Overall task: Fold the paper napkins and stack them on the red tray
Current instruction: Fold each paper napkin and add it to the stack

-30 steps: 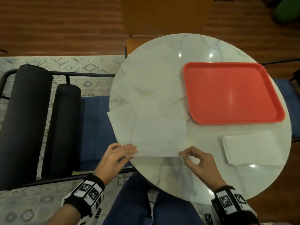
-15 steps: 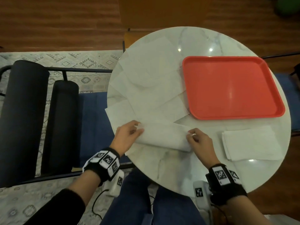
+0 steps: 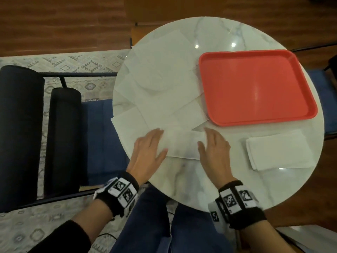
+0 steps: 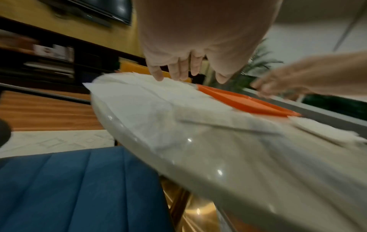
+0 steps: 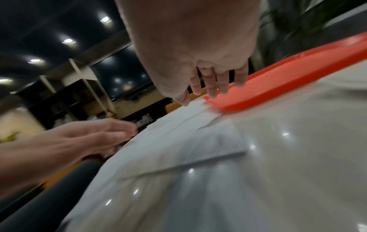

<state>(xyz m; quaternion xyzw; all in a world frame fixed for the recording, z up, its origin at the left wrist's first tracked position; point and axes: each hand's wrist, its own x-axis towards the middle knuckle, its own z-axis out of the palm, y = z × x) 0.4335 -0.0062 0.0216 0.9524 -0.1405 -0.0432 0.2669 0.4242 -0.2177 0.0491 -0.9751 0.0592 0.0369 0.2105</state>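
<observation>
A white paper napkin (image 3: 182, 144), folded over once, lies on the near part of the round marble table (image 3: 191, 179). My left hand (image 3: 148, 150) lies flat with straight fingers on its left end. My right hand (image 3: 214, 148) lies flat on its right end. Several unfolded napkins (image 3: 160, 79) overlap across the table's left half. The red tray (image 3: 255, 86) sits at the right with nothing on it. A folded napkin pile (image 3: 279, 152) lies in front of the tray. In the wrist views the folded napkin (image 5: 190, 144) and the tray (image 4: 246, 102) show beyond straight fingers.
A blue upholstered seat (image 3: 102, 139) and two black cylindrical bolsters (image 3: 63, 136) stand left of the table. Another blue chair (image 3: 322, 92) is at the far right. My blue-trousered legs (image 3: 164, 225) sit under the near table edge. Patterned rug and wooden floor surround.
The hands lifted the napkin's near edge, carried it away from me and folded it over. Both then let go of the pinched corners and now lie flat on the folded napkin.
</observation>
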